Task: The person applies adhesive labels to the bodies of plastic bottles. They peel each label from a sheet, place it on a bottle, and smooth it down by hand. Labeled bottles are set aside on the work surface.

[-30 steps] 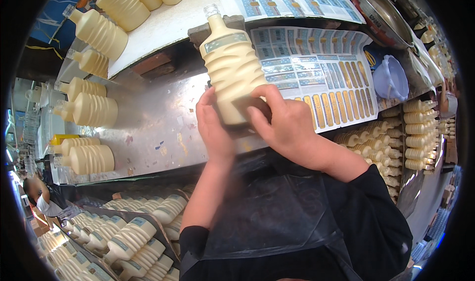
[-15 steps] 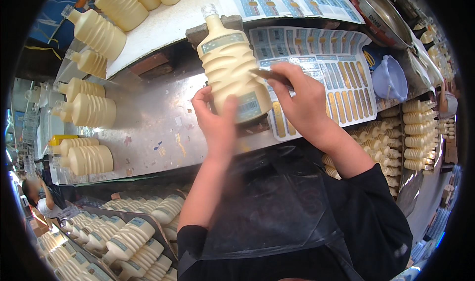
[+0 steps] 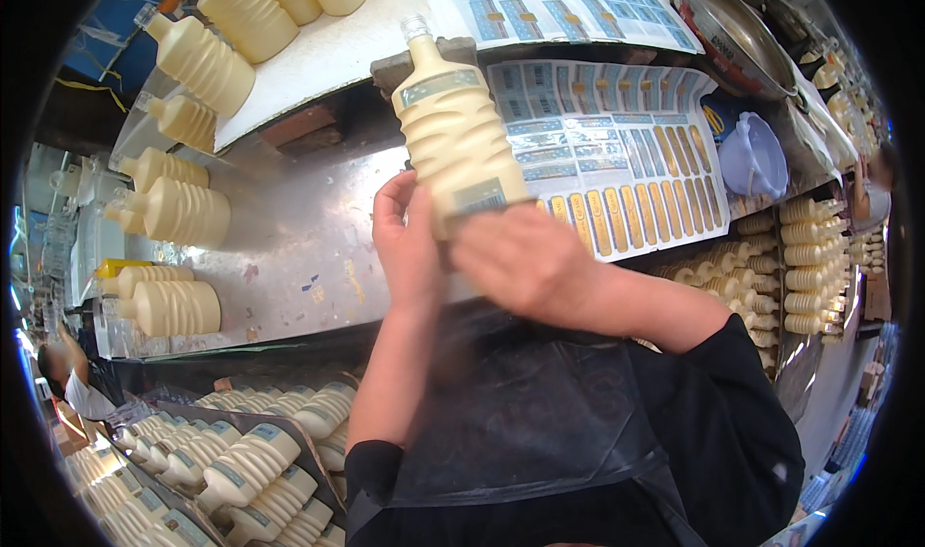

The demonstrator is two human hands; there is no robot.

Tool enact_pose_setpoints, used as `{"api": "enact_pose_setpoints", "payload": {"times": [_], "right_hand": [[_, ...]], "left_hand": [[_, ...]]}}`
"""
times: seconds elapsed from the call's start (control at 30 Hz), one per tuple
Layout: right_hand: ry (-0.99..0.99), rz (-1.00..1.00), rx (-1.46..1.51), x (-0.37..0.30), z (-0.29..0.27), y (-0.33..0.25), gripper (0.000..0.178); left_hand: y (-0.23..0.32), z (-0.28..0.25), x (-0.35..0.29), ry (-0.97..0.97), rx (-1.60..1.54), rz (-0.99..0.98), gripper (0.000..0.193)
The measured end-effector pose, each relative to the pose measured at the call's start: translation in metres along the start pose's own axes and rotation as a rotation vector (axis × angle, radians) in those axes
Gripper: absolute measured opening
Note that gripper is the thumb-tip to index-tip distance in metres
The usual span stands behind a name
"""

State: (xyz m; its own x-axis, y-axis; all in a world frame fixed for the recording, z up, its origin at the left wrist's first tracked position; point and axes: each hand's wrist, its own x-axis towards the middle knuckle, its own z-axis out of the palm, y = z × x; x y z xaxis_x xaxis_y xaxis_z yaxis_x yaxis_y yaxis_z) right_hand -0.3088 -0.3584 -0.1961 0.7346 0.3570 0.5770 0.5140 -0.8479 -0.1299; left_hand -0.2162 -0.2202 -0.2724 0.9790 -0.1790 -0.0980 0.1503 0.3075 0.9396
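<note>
A cream bottle [image 3: 455,133] with wavy ridges and a clear neck lies tilted on the bench, its neck pointing away from me. It bears a grey-blue band near the shoulder and a blue-grey label near the base. My left hand [image 3: 405,229] grips its lower left side, thumb on the front. My right hand [image 3: 525,263], smeared by motion, is curled at the base end, over the lower edge of the label. A thin dark edge of a flat brown tool [image 3: 533,201] shows beside its knuckles; the rest is hidden by the hand.
Sheets of blue and gold labels [image 3: 617,191] lie right of the bottle. Dark blocks [image 3: 390,69] sit behind its neck. Similar bottles stand at the left [image 3: 188,212] and fill crates [image 3: 260,460] below. A lilac bucket [image 3: 754,157] and a metal pan [image 3: 737,27] are at the right.
My right hand has moved down and left from the bottle's right side to its base, turning palm-down. The bottle stays in my left hand, which has barely moved.
</note>
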Motion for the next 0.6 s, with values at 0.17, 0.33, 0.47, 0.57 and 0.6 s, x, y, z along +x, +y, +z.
{"api": "enact_pose_setpoints", "payload": {"times": [0.17, 0.33, 0.47, 0.57, 0.6], "right_hand": [[0.093, -0.090, -0.039, 0.018, 0.014, -0.010, 0.010], [0.049, -0.065, 0.041, 0.010, 0.027, -0.017, 0.010], [0.017, 0.235, 0.119, 0.005, 0.009, -0.003, 0.025], [0.147, 0.439, -0.005, 0.001, -0.001, 0.015, 0.027], [0.171, 0.506, 0.027, -0.001, -0.001, 0.016, 0.026]], "left_hand": [[0.010, -0.005, -0.006, -0.025, -0.114, -0.084, 0.026], [-0.004, -0.015, -0.002, -0.035, 0.052, 0.003, 0.040], [-0.022, -0.024, -0.004, -0.119, 0.171, 0.155, 0.056], [-0.031, -0.029, -0.015, -0.180, 0.523, 0.298, 0.081], [-0.033, -0.031, -0.018, -0.198, 0.633, 0.341, 0.091]]}}
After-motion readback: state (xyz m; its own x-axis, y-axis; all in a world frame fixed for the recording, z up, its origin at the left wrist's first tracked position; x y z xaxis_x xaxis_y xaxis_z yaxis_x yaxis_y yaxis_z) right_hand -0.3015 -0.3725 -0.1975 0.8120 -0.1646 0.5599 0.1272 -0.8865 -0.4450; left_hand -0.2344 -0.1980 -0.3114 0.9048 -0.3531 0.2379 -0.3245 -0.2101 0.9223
